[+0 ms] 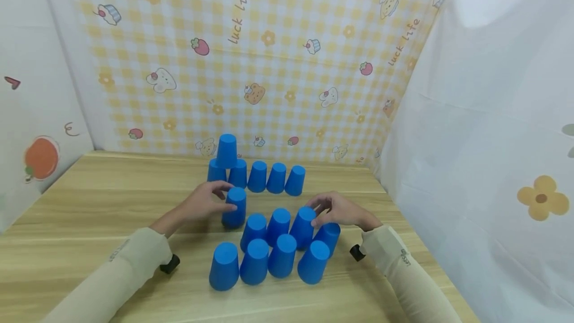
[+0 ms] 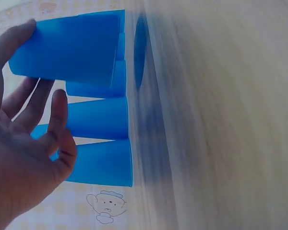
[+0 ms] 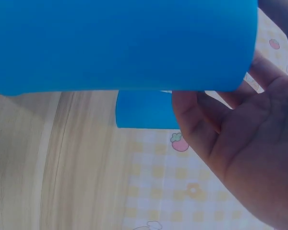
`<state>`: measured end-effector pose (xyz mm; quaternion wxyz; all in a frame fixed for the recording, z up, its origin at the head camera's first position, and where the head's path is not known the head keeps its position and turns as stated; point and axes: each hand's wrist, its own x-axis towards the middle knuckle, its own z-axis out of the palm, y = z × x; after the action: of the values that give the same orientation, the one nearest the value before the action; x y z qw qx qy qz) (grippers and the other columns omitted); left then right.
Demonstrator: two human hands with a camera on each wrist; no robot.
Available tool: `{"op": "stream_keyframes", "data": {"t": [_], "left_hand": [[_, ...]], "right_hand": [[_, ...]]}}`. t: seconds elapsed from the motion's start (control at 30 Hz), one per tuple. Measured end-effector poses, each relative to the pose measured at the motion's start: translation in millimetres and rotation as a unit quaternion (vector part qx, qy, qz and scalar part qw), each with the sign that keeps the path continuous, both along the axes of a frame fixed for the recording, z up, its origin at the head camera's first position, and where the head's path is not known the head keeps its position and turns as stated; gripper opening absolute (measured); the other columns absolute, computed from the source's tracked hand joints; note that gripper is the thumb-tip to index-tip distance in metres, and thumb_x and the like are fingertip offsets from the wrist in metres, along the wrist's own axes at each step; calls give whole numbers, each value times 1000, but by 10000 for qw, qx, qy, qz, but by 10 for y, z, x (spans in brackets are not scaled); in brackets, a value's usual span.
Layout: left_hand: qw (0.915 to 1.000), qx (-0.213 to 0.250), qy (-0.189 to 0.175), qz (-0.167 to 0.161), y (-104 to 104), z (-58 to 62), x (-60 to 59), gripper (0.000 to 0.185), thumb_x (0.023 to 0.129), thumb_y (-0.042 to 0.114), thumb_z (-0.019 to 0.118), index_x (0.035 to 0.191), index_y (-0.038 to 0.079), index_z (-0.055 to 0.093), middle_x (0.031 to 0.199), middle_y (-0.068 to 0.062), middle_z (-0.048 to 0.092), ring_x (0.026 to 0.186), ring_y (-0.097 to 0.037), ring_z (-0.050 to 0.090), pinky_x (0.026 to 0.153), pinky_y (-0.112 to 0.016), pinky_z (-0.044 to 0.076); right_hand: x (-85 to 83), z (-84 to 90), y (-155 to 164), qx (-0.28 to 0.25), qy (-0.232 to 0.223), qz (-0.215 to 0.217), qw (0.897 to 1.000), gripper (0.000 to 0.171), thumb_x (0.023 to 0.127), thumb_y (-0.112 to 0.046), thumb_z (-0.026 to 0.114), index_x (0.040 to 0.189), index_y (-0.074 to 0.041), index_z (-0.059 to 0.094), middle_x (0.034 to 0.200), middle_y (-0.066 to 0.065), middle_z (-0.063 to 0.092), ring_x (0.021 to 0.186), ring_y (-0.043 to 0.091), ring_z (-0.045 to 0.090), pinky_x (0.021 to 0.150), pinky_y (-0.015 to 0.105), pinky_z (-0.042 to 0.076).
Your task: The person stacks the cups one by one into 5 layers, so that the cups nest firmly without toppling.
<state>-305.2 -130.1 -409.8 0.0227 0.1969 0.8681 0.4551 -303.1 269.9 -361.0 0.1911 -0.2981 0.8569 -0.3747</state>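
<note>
My left grip [image 1: 205, 202] pinches one cup [image 1: 235, 213] near the back row [image 1: 257, 177]; my right grip [image 1: 339, 209] holds another cup [image 1: 302, 231] (neighbouring cups [image 1: 279, 226] crowd it), so a sideways swing might topple them.

At the head view's bottom edge both sleeves [image 1: 116, 283] are cut off, their lettering [image 1: 405, 257] too small to read surely. The left hand [image 1: 207, 202] hides the foot of the far row's leftmost cup [image 1: 217, 169]. In the right wrist view, the top edge crops the big cup [image 3: 125, 45], which covers part of the right hand [image 3: 254, 148], itself cut off at lower right.
</note>
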Motion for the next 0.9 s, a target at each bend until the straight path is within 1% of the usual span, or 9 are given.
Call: {"op": "stream_keyframes", "data": {"t": [0.17,0.23,0.4,0.47,0.63,0.7,0.9], "left_hand": [[9994,68,99,310,47,-10,-1,62,84,42,78,132,7,58,119,-12,62,107,-29,58,80,-40,55],[9991,99,108,404,76,-4,3,62,85,43,77,132,8,58,120,-12,63,108,-29,58,81,-41,55],[9983,211,162,522,154,39,8,59,86,40,77,132,9,58,118,-12,63,105,-29,60,80,-40,56],[9981,260,211,514,181,58,6,59,86,38,77,132,7,57,117,-13,63,103,-30,60,79,-40,57],[9969,304,317,649,237,105,8,60,88,37,76,134,5,55,125,-16,61,104,-30,62,82,-43,56],[9959,337,362,754,255,125,7,61,88,37,76,134,5,55,127,-16,60,104,-29,62,84,-44,56],[9929,494,528,946,313,184,-6,60,88,39,75,134,5,55,126,-15,60,102,-29,63,83,-42,56]], "right_hand": [[4,-2,-16,-85,-33,-113,9999,40,86,-19,77,123,-5,65,118,11,68,106,30,66,87,47,55],[3,-5,-19,-55,-3,-206,9998,40,86,-19,77,123,-6,66,118,11,68,107,30,66,88,48,55],[-9,-15,-21,-34,94,-346,9994,39,88,-21,75,123,-7,66,120,9,68,108,30,64,91,48,53],[-12,-13,-21,-63,132,-376,9992,38,88,-21,75,123,-7,66,120,9,68,109,30,64,91,48,53],[-9,15,-29,-128,286,-414,9986,38,89,-20,75,123,-5,65,120,12,67,107,31,65,91,48,53],[-5,31,-36,-147,340,-474,9982,38,89,-20,75,123,-4,65,120,13,67,107,32,65,90,48,54],[-9,78,-68,-157,516,-718,9960,37,90,-17,74,123,-2,64,120,16,66,107,35,65,89,48,54]]}}
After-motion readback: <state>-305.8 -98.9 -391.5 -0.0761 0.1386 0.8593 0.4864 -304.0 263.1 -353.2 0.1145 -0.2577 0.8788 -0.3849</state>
